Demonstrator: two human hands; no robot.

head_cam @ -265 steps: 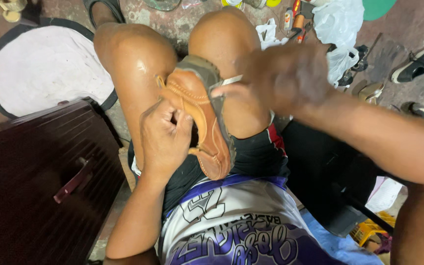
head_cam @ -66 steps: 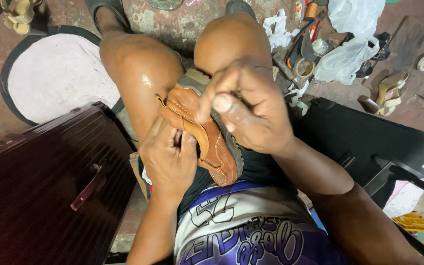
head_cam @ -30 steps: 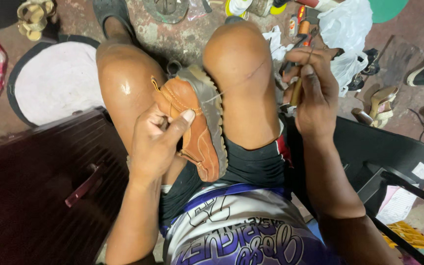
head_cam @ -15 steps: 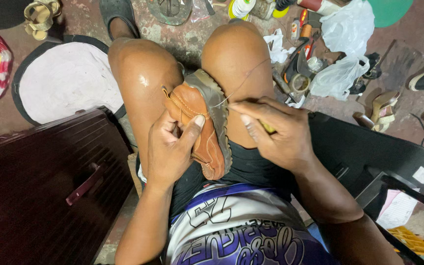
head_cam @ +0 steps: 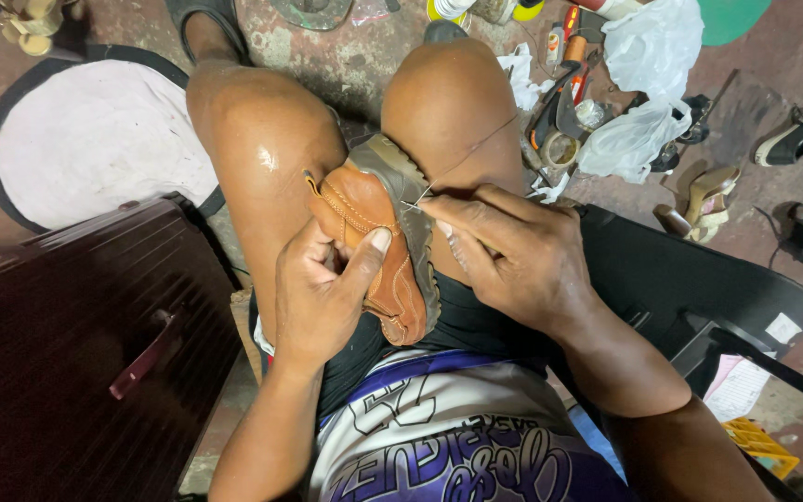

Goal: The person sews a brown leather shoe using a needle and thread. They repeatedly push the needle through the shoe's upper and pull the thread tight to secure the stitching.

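Head view: I've got the brown shoe [head_cam: 374,251] wedged between my knees, left hand [head_cam: 327,297] gripping its upper, right hand [head_cam: 504,256] pinching a needle [head_cam: 413,205] at 12 o'clock on the sole edge. Stitching looks partway done, the near seam still to go.

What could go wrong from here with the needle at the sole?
The needle sits close to the left hand thumb pressing the shoe, so a slip might prick it. The thread runs taut over the knee and may snag or snap. The shoe is only wedged between the thighs and could shift under the right hand.
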